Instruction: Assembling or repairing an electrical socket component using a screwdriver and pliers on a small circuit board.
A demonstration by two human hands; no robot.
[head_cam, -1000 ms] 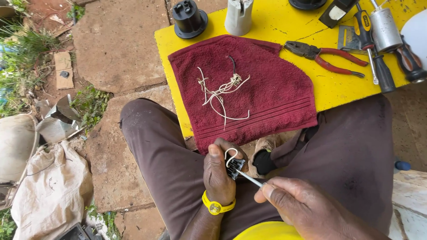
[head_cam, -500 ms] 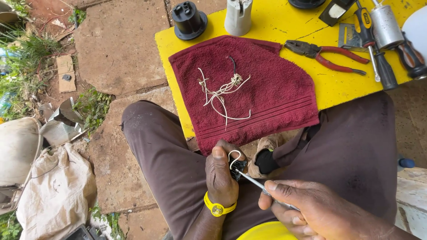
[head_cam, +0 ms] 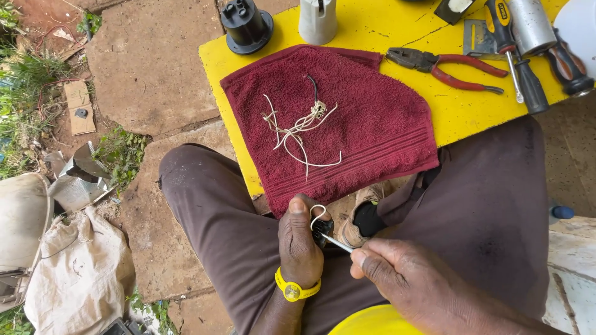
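My left hand (head_cam: 299, 241), with a yellow wristband, grips a small black electrical part (head_cam: 321, 228) between my knees; a white wire loop (head_cam: 318, 214) sticks up from it. My right hand (head_cam: 406, 280) holds a thin metal screwdriver (head_cam: 337, 242) whose tip meets the black part. Above the hands, a dark red towel (head_cam: 360, 124) hangs over the edge of a yellow table (head_cam: 397, 25), with a tangle of white wire scraps (head_cam: 299, 127) on it.
Red-handled pliers (head_cam: 450, 64), screwdrivers (head_cam: 518, 56), a black round fitting (head_cam: 246, 25) and a white lamp holder (head_cam: 317, 18) lie on the table. Stone paving, grass, a cloth sack (head_cam: 77, 273) and scrap metal (head_cam: 77, 180) are on the left.
The view has shifted slightly; my right hand and the screwdriver have moved a little up and in toward the black part. My left hand keeps its grip.
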